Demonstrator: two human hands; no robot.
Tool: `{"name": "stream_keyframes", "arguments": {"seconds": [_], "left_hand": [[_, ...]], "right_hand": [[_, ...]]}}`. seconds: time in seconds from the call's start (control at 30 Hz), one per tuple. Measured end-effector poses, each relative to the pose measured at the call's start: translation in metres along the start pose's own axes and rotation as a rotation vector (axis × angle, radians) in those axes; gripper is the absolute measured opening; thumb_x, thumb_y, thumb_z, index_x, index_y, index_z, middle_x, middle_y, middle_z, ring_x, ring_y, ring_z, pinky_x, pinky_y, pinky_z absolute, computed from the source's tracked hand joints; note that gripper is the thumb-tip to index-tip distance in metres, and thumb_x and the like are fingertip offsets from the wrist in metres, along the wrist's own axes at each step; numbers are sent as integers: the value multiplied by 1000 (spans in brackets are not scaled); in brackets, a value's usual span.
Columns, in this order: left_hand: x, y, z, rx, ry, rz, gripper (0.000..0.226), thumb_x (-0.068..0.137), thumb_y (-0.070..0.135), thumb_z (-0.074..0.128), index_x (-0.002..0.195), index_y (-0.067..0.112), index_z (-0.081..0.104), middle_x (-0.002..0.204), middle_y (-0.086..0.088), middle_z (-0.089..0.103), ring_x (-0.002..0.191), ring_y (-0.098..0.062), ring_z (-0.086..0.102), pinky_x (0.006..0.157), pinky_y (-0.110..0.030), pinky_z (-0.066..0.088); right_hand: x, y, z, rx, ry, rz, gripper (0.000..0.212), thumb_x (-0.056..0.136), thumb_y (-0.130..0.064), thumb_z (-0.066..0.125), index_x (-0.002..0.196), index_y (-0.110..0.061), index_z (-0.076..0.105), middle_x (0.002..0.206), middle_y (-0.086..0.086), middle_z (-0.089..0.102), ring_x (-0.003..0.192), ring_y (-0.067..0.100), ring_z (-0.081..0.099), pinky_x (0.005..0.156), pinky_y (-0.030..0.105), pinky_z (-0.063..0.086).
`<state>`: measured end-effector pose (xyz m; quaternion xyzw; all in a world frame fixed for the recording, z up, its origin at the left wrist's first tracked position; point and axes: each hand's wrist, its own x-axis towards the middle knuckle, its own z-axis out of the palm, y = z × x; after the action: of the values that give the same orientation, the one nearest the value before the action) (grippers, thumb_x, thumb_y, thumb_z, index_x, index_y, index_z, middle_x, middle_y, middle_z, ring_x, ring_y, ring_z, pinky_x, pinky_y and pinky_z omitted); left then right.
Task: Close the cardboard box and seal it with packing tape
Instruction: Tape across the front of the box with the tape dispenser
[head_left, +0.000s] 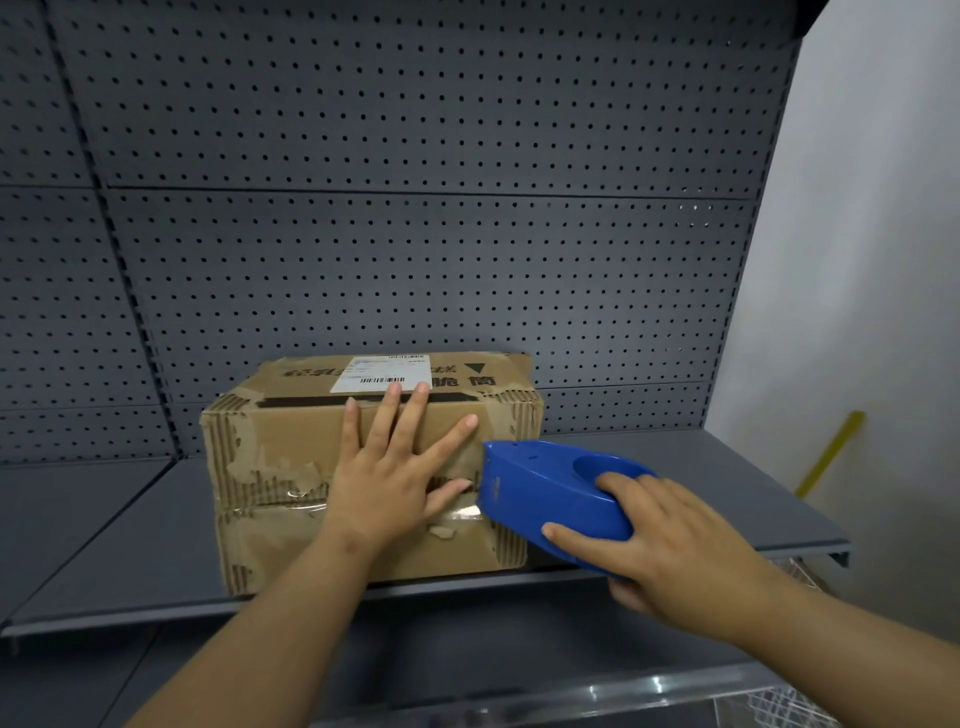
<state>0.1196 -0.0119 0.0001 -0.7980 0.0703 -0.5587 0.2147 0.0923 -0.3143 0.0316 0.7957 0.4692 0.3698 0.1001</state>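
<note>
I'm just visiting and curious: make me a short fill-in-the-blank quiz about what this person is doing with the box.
1. The left hand lies flat with its fingers ____ on the cardboard box.
2. The right hand grips a tape dispenser whose colour is ____.
3. The box rests on a grey ____ in front of a pegboard.
4. The white label with a barcode sits on the box's ____ flap.

Missing words: spread; blue; shelf; far
</note>
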Motion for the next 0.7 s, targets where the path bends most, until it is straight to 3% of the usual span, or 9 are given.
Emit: {"name": "stream_keyframes", "arguments": {"seconds": [0.17, 0.5, 0.63, 0.7], "left_hand": [[-5, -2, 0, 5, 51, -6, 66, 83, 69, 38, 142, 42, 27, 145, -11, 28, 137, -30, 16, 109, -60, 12], [-8, -5, 3, 39, 62, 14, 68, 81, 74, 39, 140, 42, 29, 143, -10, 31, 136, -27, 18, 110, -62, 8], [-9, -4, 4, 49, 77, 10, 70, 80, 74, 40, 142, 42, 27, 142, -10, 31, 136, -27, 19, 110, -63, 9], [-9, -4, 3, 53, 80, 8, 72, 80, 74, 41, 143, 42, 26, 142, -10, 32, 136, -28, 20, 110, -63, 9]], "right_hand": [[-3, 9, 2, 37, -29, -9, 75, 56, -40, 76, 125, -40, 46, 107, 11, 42, 74, 22, 64, 68, 31, 53], [-32, 50, 10, 56, -137, -63, 98, 48, -44, 79, 133, -45, 29, 102, 10, 43, 70, 23, 63, 65, 27, 52], [-34, 57, 15, 100, -117, -53, 96, 51, -45, 77, 133, -44, 28, 96, 11, 57, 72, 24, 63, 64, 27, 52], [-34, 59, 19, 106, -105, -55, 93, 54, -45, 74, 134, -44, 27, 99, 10, 53, 74, 24, 63, 65, 28, 52]]}}
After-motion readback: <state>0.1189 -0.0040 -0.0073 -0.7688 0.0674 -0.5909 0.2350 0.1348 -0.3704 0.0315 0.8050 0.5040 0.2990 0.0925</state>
